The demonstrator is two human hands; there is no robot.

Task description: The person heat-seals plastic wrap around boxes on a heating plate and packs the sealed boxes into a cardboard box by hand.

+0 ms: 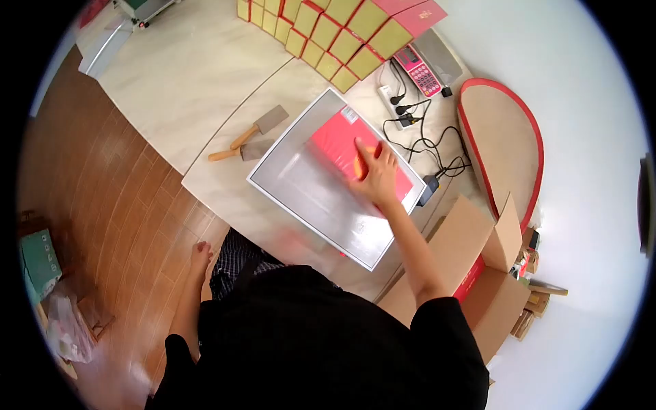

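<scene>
My right hand (pixel 377 176) reaches over a shallow silver tray (pixel 290 188) with a pale rim and grips a red package (pixel 335 142) from above, thumb and fingers apart across it. The package carries a white label and a yellow patch, partly covered by the hand. Its edges are smeared by motion, and it lies over the tray's upper right part. My left hand (pixel 201 253) hangs low beside my body, over the floor. Its fingers are loosely curled, with nothing visible in them.
Two wooden-handled scrapers (pixel 261 128) lie left of the tray. Stacked red-and-gold boxes (pixel 328 34) stand behind. A pink keypad device (pixel 422 76), a power strip (pixel 395 108) and tangled cables (pixel 437 147) are at the right. An open cardboard carton (pixel 502 301) sits near my right arm.
</scene>
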